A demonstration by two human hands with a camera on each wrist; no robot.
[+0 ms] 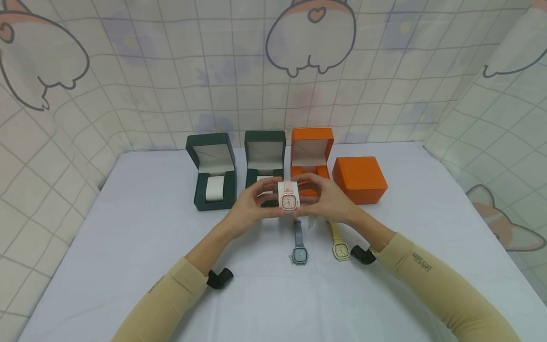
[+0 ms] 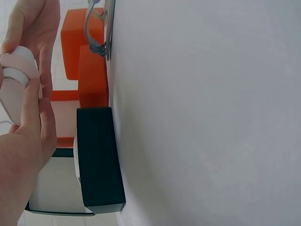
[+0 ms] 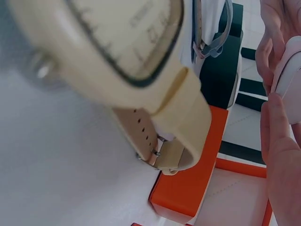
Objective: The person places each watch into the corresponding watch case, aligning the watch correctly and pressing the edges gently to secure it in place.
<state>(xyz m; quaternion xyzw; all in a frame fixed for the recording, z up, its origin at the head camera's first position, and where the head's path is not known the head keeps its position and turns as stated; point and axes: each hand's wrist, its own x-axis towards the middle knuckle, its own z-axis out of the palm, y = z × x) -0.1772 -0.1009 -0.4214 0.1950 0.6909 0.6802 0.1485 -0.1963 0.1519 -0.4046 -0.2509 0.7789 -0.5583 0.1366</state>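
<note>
In the head view, both hands hold a pink watch (image 1: 288, 202) strapped round a white cushion (image 1: 281, 188), above the table in front of the boxes. My left hand (image 1: 252, 202) grips the cushion's left side, and my right hand (image 1: 328, 199) grips its right side. The left wrist view shows the pale strap (image 2: 19, 62) wrapped round the cushion between the fingers. Below the hands lie a blue watch (image 1: 300, 255) and a yellow watch (image 1: 341, 251). That yellow watch looms large, dial up, in the right wrist view.
Two dark green boxes (image 1: 231, 176) (image 1: 265, 136) stand with lids raised; the left one holds a white cushion (image 1: 215, 188). Beside them are an open orange box (image 1: 312, 134), partly hidden by the right hand, and a closed orange box (image 1: 361, 178). A patterned curtain (image 1: 239, 85) hangs behind the table.
</note>
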